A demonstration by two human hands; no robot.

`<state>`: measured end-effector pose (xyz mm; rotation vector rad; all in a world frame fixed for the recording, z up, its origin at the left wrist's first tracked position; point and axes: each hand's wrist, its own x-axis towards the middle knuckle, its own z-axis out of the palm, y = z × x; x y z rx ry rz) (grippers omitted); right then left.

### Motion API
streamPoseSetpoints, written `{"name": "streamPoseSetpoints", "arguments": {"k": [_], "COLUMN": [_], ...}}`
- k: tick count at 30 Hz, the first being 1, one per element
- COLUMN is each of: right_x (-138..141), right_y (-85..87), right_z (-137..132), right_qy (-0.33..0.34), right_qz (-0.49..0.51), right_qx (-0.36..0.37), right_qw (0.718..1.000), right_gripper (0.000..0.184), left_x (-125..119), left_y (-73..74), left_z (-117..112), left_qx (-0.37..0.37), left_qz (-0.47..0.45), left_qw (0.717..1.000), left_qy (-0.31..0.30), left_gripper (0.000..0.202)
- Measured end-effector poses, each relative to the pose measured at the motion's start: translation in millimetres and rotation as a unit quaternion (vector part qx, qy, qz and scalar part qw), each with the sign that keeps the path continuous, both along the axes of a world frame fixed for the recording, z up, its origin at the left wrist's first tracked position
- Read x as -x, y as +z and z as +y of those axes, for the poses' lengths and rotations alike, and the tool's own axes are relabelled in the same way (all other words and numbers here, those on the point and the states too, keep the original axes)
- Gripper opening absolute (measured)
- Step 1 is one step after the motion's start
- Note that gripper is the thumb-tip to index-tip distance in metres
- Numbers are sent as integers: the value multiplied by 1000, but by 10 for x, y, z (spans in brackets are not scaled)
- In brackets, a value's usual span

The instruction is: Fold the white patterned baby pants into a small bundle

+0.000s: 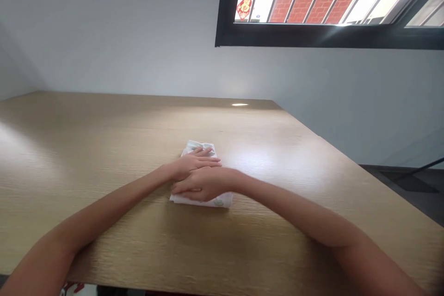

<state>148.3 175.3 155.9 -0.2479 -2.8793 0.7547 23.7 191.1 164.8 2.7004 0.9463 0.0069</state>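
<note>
A white folded cloth-like item (222, 200) with faint green prints lies on the wooden table (114, 148) in front of me. I cannot make out exactly what it is, as both hands cover its middle. My left hand (194, 163) rests flat across its upper part, fingers stretched out to the right. Just nearer to me, my right hand (203, 182) lies on the lower part with its fingers pointing left, slightly bent. The two hands touch, and the right one overlaps the left a little. Gathered edges of the item show beyond the left fingers.
The table's right edge (347, 159) slants away toward the pale wall (138, 32). A dark-framed barred window (312, 34) is set in that wall at upper right. At far right a thin dark rod (426, 165) stands out above the floor.
</note>
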Motion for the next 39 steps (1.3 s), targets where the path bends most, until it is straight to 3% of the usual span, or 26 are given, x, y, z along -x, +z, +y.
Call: {"name": "streamPoseSetpoints", "arguments": {"k": [3,6,10,15,20,24,26,29,32,36,39], "right_x": [202,262,233,239,248,193,123,-50,-248,-352,-274], "right_y": [-270,-392,-411,-413,-386,-255,-137,64,203,241,224], "right_z": [-113,-159,-197,-221,-221,-171,-117,8,149,183,44], "right_qy": [79,107,78,80,88,79,-6,-181,-238,-230,-204], "right_qz": [80,102,99,87,68,72,52,-14,-123,-257,-331], "right_qx": [-63,-96,-96,-74,-56,-13,10,-25,-53,-10,-24], "right_qw": [992,984,987,990,992,994,999,983,962,939,921], "right_gripper": [35,36,39,42,43,38,30,22,20,32,61], "left_x": [66,120,175,347,413,396,380,293,122,-95,-159], "left_y": [-133,-278,-377,-418,-442,-312,-139,199,443,426,303], "left_z": [50,196,403,620,675,626,563,372,77,-264,-360], "left_qx": [2,-26,-82,-24,-20,-30,-23,-1,27,107,84], "left_qz": [14,41,55,56,81,101,123,169,224,286,311], "left_qw": [995,994,995,986,973,968,963,953,953,948,945], "left_qy": [-95,-94,-7,158,213,228,239,251,204,88,62], "left_gripper": [40,41,42,53,54,57,60,56,39,52,60]}}
